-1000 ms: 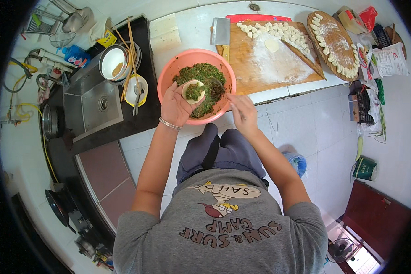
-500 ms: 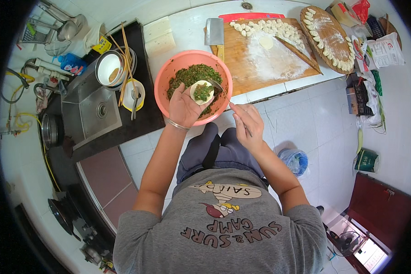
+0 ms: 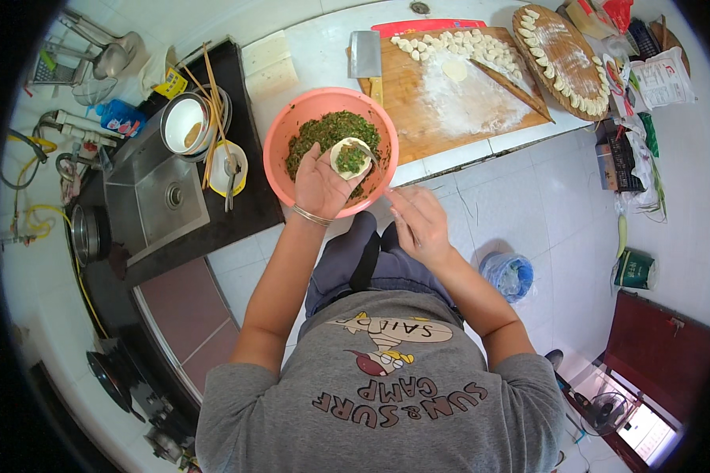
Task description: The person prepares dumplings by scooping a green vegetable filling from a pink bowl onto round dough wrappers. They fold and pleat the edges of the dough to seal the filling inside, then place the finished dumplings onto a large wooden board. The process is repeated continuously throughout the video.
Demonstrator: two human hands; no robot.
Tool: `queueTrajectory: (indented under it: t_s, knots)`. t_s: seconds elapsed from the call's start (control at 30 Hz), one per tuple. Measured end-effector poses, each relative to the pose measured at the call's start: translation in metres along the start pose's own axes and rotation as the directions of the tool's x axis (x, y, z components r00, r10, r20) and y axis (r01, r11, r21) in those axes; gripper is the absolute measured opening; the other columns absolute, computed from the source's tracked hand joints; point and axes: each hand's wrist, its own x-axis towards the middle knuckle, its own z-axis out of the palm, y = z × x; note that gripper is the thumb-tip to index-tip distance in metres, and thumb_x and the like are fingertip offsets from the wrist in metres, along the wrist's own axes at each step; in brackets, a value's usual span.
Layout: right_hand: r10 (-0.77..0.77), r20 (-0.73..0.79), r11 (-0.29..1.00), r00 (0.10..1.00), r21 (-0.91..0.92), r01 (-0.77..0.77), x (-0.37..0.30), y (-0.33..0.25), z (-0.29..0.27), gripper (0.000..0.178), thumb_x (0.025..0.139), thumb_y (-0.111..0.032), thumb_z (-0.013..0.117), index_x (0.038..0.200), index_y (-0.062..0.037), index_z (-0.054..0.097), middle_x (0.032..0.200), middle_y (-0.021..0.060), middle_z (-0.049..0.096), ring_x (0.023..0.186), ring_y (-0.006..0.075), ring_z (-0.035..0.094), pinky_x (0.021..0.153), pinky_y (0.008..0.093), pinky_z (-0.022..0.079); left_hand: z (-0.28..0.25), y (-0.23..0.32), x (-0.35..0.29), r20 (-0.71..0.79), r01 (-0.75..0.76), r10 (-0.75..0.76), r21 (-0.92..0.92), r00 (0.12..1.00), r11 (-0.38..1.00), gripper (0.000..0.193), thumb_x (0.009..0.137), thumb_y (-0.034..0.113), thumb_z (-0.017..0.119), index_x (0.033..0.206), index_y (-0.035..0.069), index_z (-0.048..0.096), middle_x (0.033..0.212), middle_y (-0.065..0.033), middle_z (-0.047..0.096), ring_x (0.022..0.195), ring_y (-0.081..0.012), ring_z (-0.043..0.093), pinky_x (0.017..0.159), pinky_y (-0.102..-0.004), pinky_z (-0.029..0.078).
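My left hand (image 3: 317, 186), palm up over the pink basin (image 3: 275, 158), holds a round dumpling wrapper (image 3: 335, 164) on its fingers. Green chopped filling (image 3: 349, 161) lies in the middle of the wrapper. More of this green filling covers the basin's bottom. At the basin's near right rim, my right hand (image 3: 421, 225) is closed around the handle of a metal spoon (image 3: 370, 154). The spoon's head is at the wrapper's right side, touching or just above the filling; which one I cannot tell.
Right of the basin, a floured wooden board (image 3: 406, 118) bears dough pieces (image 3: 481, 49), one flat wrapper (image 3: 454, 71) and a rolling pin (image 3: 513, 91). A cleaver (image 3: 365, 55) lies at its left edge. Beyond is a round tray (image 3: 568, 59) of dumplings. A sink (image 3: 162, 229) stands left.
My right hand has shifted slightly left and toward me with the spoon, whose head has come closer over the filling. My left hand stays nearly in place with the wrapper.
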Motion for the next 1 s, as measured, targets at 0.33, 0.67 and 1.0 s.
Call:
queueTrajectory:
  t_s: [0.33, 0.67, 1.0]
  knots:
    - [-0.042, -0.007, 0.997, 0.999, -0.062, 0.041, -0.0013, -0.0026, 0.0030, 0.036, 0.073, 0.003, 0.064, 0.108, 0.0051, 0.060, 0.090, 0.0157, 0.062, 0.079, 0.0295, 0.061, 0.070, 0.0377, 0.050, 0.0037, -0.0052, 0.0038, -0.013, -0.018, 0.017, -0.057, 1.000, 0.998, 0.054, 0.098, 0.037, 0.026, 0.131, -0.004, 0.041, 0.133, -0.0166, 0.047, 0.124, -0.0301, 0.043, 0.107, -0.0475, 0.031]
    - [-0.040, -0.004, 0.995, 0.999, -0.086, 0.040, -0.0022, -0.0004, 0.0019, 0.038, 0.072, 0.005, 0.063, 0.111, 0.0053, 0.058, 0.094, 0.0171, 0.062, 0.081, 0.0304, 0.061, 0.070, 0.0384, 0.050, 0.0084, -0.0088, 0.0064, -0.034, -0.044, 0.041, -0.074, 0.999, 0.996, 0.055, 0.098, 0.038, 0.026, 0.129, -0.004, 0.042, 0.131, -0.0165, 0.047, 0.124, -0.0297, 0.043, 0.108, -0.0464, 0.031]
    - [-0.021, 0.009, 0.996, 1.000, -0.091, 0.022, -0.0024, -0.0012, 0.0052, 0.040, 0.071, 0.006, 0.062, 0.111, 0.0059, 0.059, 0.090, 0.0165, 0.061, 0.080, 0.0302, 0.060, 0.071, 0.0381, 0.050, 0.0074, -0.0093, 0.0082, -0.027, -0.058, 0.055, -0.098, 0.998, 0.993, 0.055, 0.098, 0.038, 0.026, 0.130, -0.004, 0.041, 0.133, -0.0164, 0.047, 0.125, -0.0299, 0.042, 0.108, -0.0457, 0.030]
